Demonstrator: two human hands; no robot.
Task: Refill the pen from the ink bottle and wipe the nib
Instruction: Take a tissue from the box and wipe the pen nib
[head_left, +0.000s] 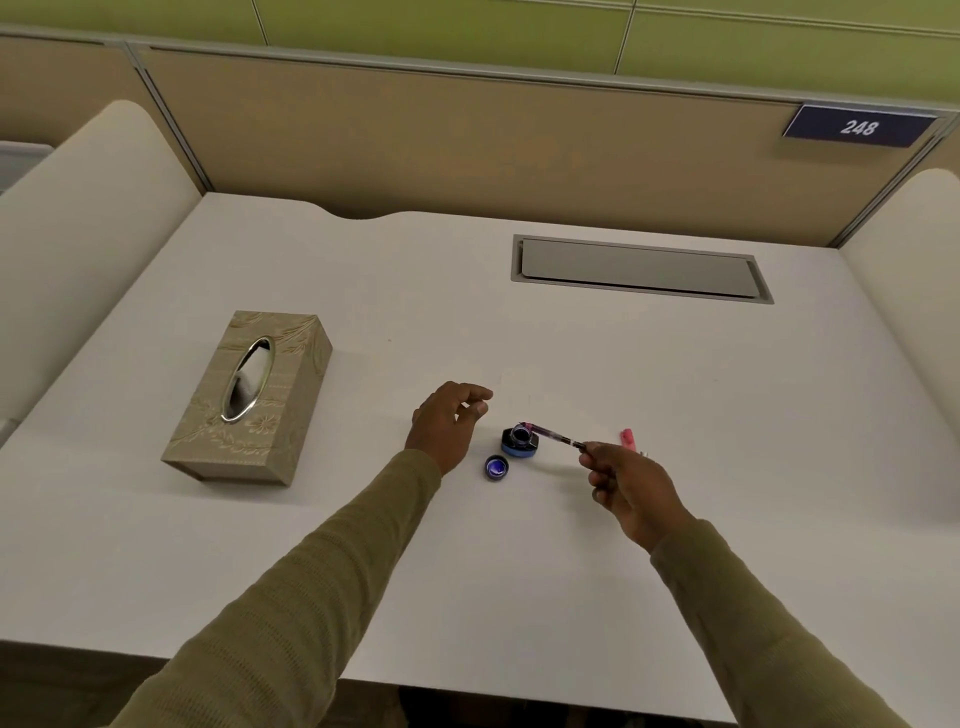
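Observation:
A small dark ink bottle (520, 441) stands uncapped on the white desk (519, 571). Its blue cap (496, 467) lies upturned just in front of it on the left. My right hand (626, 488) grips the rear end of a translucent purple pen (551, 434), which is tilted so that its nib rests at the bottle's mouth. My left hand (451, 422) hovers to the left of the bottle, fingers loosely curled and apart, holding nothing. A pink pen part (628, 438) lies on the desk just beyond my right hand.
A beige patterned tissue box (249, 400) with a tissue in its oval slot sits at the left of the desk. A grey cable hatch (641, 268) is set into the desk at the back right. Partition panels close the back and sides.

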